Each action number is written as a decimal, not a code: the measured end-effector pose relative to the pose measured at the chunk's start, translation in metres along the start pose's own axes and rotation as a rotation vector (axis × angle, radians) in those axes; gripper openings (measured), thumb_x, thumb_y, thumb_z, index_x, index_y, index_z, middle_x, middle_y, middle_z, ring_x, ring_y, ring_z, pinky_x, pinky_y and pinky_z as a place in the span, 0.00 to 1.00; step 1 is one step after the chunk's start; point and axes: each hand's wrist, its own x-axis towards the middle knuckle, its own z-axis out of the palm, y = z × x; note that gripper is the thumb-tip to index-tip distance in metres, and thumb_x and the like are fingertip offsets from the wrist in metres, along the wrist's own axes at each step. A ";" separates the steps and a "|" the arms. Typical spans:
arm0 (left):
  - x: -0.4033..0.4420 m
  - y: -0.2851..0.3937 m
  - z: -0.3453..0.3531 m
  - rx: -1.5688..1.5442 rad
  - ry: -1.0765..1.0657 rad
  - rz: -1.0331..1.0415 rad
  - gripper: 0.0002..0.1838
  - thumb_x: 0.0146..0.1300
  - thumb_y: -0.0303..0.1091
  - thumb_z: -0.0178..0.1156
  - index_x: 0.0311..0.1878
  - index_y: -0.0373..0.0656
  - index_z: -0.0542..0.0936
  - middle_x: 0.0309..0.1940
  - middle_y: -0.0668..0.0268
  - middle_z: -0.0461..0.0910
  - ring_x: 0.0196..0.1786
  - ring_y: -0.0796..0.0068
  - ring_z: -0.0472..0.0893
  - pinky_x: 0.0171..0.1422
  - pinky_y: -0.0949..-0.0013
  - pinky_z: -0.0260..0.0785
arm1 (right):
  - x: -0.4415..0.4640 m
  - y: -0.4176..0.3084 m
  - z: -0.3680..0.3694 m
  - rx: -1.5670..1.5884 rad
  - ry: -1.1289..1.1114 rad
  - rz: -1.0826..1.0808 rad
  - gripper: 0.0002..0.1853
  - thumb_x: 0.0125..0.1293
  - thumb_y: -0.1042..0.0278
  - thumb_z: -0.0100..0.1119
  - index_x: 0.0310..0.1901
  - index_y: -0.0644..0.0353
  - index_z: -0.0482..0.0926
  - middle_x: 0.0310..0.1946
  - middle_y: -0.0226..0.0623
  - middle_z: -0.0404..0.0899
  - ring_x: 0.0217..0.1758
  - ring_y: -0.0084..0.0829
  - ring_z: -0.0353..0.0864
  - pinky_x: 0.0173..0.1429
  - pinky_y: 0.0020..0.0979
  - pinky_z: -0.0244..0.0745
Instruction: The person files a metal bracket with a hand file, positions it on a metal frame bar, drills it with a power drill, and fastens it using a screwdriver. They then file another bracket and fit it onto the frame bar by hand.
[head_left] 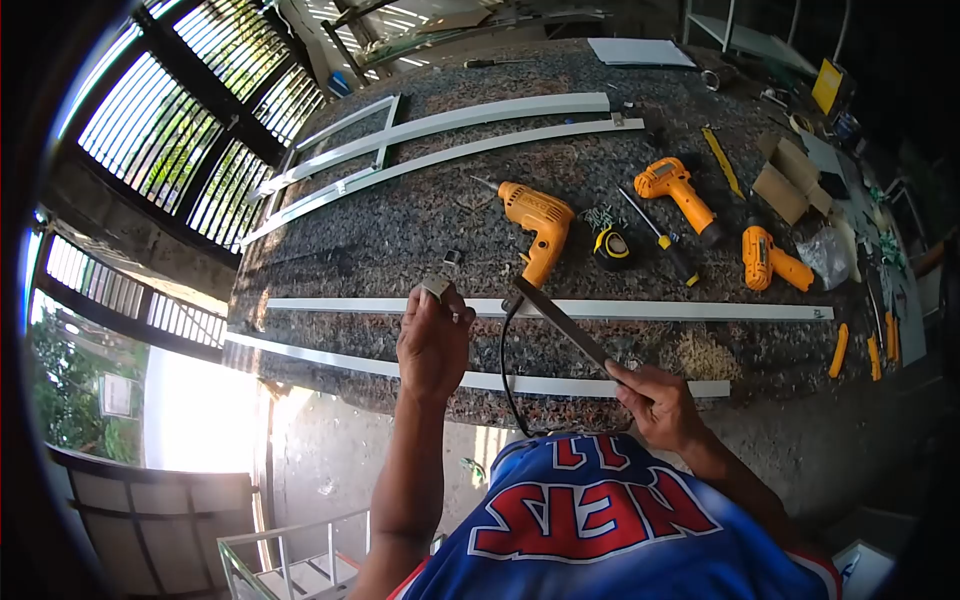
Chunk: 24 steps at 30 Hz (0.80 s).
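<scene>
My left hand (436,335) is raised over the near part of the table, fingers closed on a small metal piece (436,287). In my right hand (655,400) is a long flat dark file (565,325), gripped at its near end, its far end pointing up and left. Beneath both hands run two white metal bars, one farther (650,310) and one nearer (350,364). Beyond the file lies an orange corded drill (540,225), its cable hanging over the near edge. Another small metal piece (452,257) rests on the table just past my left hand.
A white frame (450,125) lies at the back left of the speckled table (350,245). Two orange drivers (680,195), a tape measure (611,246), a screwdriver (662,240), screws and an open cardboard box (790,182) lie right of the drill. Orange-handled tools (839,350) are far right.
</scene>
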 end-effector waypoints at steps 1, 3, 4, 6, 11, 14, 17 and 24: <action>0.002 -0.003 0.004 0.005 0.057 0.009 0.09 0.76 0.36 0.55 0.53 0.44 0.76 0.43 0.69 0.79 0.47 0.76 0.76 0.56 0.67 0.65 | 0.013 -0.012 -0.003 -0.014 0.021 -0.025 0.24 0.68 0.74 0.63 0.65 0.48 0.79 0.23 0.38 0.75 0.24 0.34 0.77 0.29 0.37 0.73; 0.002 -0.011 0.012 0.163 0.019 0.042 0.09 0.76 0.36 0.56 0.52 0.42 0.78 0.41 0.69 0.79 0.45 0.78 0.75 0.55 0.69 0.66 | 0.030 -0.024 0.001 -0.031 0.022 -0.046 0.24 0.68 0.74 0.64 0.66 0.47 0.79 0.24 0.38 0.75 0.24 0.33 0.76 0.29 0.36 0.73; 0.000 -0.015 0.018 0.245 0.000 0.058 0.09 0.77 0.35 0.56 0.51 0.41 0.79 0.39 0.69 0.79 0.44 0.79 0.75 0.54 0.70 0.66 | 0.036 -0.028 0.005 -0.034 -0.002 -0.044 0.25 0.68 0.74 0.64 0.66 0.46 0.79 0.24 0.38 0.76 0.24 0.32 0.76 0.29 0.36 0.73; -0.007 -0.026 0.036 0.511 -0.048 0.033 0.13 0.77 0.37 0.55 0.51 0.37 0.81 0.40 0.70 0.81 0.45 0.81 0.75 0.54 0.73 0.67 | 0.048 -0.032 0.019 0.030 0.007 -0.037 0.24 0.69 0.73 0.64 0.66 0.46 0.78 0.27 0.39 0.77 0.24 0.33 0.76 0.30 0.36 0.73; -0.011 -0.030 0.044 0.548 -0.053 0.063 0.12 0.78 0.36 0.55 0.50 0.38 0.82 0.40 0.70 0.82 0.45 0.82 0.77 0.54 0.72 0.69 | 0.057 -0.032 0.028 0.109 0.052 -0.076 0.23 0.70 0.71 0.63 0.66 0.48 0.78 0.28 0.40 0.78 0.25 0.33 0.77 0.32 0.36 0.74; -0.006 -0.013 0.034 0.626 -0.044 0.027 0.11 0.77 0.35 0.56 0.50 0.37 0.82 0.38 0.69 0.83 0.45 0.82 0.79 0.55 0.71 0.70 | 0.038 -0.024 0.030 0.166 -0.025 -0.117 0.23 0.70 0.73 0.62 0.66 0.51 0.78 0.31 0.42 0.82 0.30 0.34 0.82 0.35 0.34 0.76; -0.025 -0.042 0.043 0.604 -0.112 -0.041 0.11 0.77 0.34 0.56 0.51 0.37 0.83 0.42 0.68 0.83 0.48 0.80 0.78 0.57 0.71 0.70 | 0.075 -0.037 0.027 0.194 0.040 -0.063 0.24 0.69 0.74 0.63 0.66 0.51 0.78 0.32 0.42 0.83 0.32 0.34 0.84 0.36 0.34 0.77; -0.002 0.072 -0.004 0.449 0.031 0.350 0.10 0.77 0.35 0.56 0.52 0.39 0.80 0.39 0.66 0.82 0.43 0.74 0.78 0.56 0.67 0.69 | -0.017 0.004 -0.004 0.025 -0.185 0.121 0.22 0.70 0.74 0.61 0.65 0.52 0.79 0.26 0.41 0.80 0.26 0.33 0.79 0.34 0.33 0.75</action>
